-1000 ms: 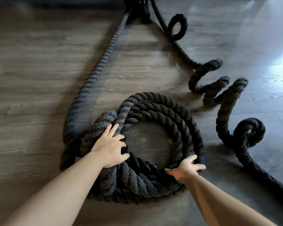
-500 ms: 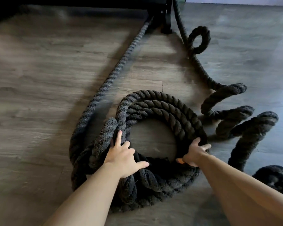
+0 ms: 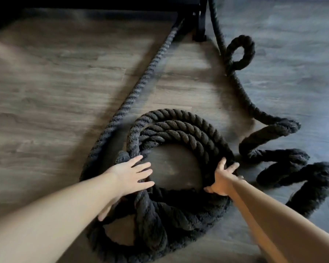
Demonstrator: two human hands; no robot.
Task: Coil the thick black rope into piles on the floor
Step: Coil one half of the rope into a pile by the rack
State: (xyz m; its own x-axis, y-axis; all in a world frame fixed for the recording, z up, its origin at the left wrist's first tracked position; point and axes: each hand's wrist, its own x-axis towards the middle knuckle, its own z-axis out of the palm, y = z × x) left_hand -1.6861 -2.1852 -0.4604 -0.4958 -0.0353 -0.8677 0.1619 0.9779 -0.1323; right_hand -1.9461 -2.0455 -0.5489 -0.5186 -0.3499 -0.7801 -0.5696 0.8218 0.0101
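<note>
The thick black rope [image 3: 180, 126] lies on the wooden floor [image 3: 46, 103], a good part of it already wound into a round pile right in front of the person. The left hand [image 3: 130, 174] lies flat on the pile's left side, fingers spread and straight, pressing rather than gripping. The right hand [image 3: 221, 180] has its grip curled over the strands on the right edge of the coil, thumb hooked underneath.

To my eye they are squaring the pile up, and the near side needs it most: the turns there are bunched and crossing over one another, while the far turns sit neatly side by side. Pushing evenly from both sides and keeping the turns flat should stop it slumping.

To the right, the loose tail [image 3: 273, 137] snakes about in kinks, with one small twisted loop [image 3: 239, 52] further back; those twists will probably fight the next turns unless shaken out. A straight run [image 3: 148, 73] leads off to a dark stand [image 3: 196, 21] at the far end.
</note>
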